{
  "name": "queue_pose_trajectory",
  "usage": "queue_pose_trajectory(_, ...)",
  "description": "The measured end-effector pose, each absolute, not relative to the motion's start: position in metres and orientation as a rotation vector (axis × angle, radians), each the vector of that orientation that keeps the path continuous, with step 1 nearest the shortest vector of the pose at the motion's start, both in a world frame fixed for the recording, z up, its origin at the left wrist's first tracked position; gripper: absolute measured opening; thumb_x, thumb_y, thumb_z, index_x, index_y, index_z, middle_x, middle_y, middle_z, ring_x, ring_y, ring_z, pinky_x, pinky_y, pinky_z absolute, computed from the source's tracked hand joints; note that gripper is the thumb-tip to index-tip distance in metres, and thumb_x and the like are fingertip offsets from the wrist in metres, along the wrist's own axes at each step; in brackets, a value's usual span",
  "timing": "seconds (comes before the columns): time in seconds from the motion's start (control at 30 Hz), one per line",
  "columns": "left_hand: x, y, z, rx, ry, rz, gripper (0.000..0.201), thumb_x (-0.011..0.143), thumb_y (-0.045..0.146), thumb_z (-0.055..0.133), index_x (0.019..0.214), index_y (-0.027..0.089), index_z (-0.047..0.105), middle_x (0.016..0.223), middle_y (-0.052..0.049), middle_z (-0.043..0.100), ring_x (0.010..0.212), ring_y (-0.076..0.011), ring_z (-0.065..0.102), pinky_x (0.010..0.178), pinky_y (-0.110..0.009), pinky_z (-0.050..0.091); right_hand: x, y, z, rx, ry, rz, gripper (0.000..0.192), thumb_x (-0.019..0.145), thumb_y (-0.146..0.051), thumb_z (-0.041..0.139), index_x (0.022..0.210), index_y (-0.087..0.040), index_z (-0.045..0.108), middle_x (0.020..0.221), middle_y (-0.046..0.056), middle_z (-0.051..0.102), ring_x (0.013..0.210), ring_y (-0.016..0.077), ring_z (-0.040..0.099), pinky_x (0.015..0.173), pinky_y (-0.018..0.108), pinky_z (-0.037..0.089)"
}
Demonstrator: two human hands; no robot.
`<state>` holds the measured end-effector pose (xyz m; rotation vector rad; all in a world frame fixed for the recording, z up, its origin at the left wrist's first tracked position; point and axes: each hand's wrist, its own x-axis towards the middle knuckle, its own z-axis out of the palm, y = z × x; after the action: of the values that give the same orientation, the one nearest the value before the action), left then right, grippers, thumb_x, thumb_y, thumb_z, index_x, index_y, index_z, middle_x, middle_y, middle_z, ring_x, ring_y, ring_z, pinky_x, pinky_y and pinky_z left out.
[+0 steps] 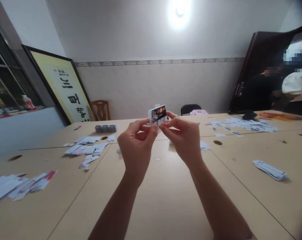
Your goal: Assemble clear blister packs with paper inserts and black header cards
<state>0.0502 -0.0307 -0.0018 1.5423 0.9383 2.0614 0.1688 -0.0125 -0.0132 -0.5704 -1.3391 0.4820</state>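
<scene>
Pinching a printed case (158, 114), the left hand (138, 136) is holding one side; the right hand (184, 135) is pinching the other.

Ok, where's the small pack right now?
In the head view, the pack is near the centre, held up over the table between the fingertips of the left hand and right hand.

A pale, seamed tabletop (171, 206) lay strewn with paper.
Loose paper slips (78, 150) covered its left and lower left in the frame, with a clear-wrapped dark row of packs (106, 128) above them; a small rectangle (157, 159) lay near centre, a slip bundle (269, 170) at right, and scattered cards (248, 125) above that.
</scene>
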Motion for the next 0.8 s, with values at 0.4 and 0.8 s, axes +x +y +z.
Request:
queue_pose_trajectory(0.4, 0.0442, -0.0262, -0.0021, 1.599, 0.966, 2.034, 0.021, 0.073, 0.026, 0.082, 0.09, 0.016, 0.077, 0.064, -0.001, 0.073, 0.06, -0.0188, 0.075, 0.056, -0.023, 0.062, 0.1679, -0.01, -0.0139, -0.648, -1.349, 0.447, 0.012, 0.075, -0.016, 0.071, 0.066, -0.023, 0.067, 0.079, 0.004, 0.075, 0.126, 0.0284, 0.064, 0.08, 0.034, 0.067)
queue_pose_trajectory(0.8, 0.045, -0.0274, 0.0017, 1.573, 0.941, 2.049, 0.016, 0.073, 0.023, 0.08, 0.086, 0.016, 0.074, 0.064, 0.0, 0.073, 0.057, -0.0167, 0.074, 0.055, -0.021, 0.061, 0.1719, -0.0085, -0.0138, -0.616, -1.388, 0.487, 0.011, 0.077, -0.022, 0.075, 0.069, -0.024, 0.068, 0.081, 0.004, 0.076, 0.124, 0.0294, 0.065, 0.092, 0.041, 0.061)
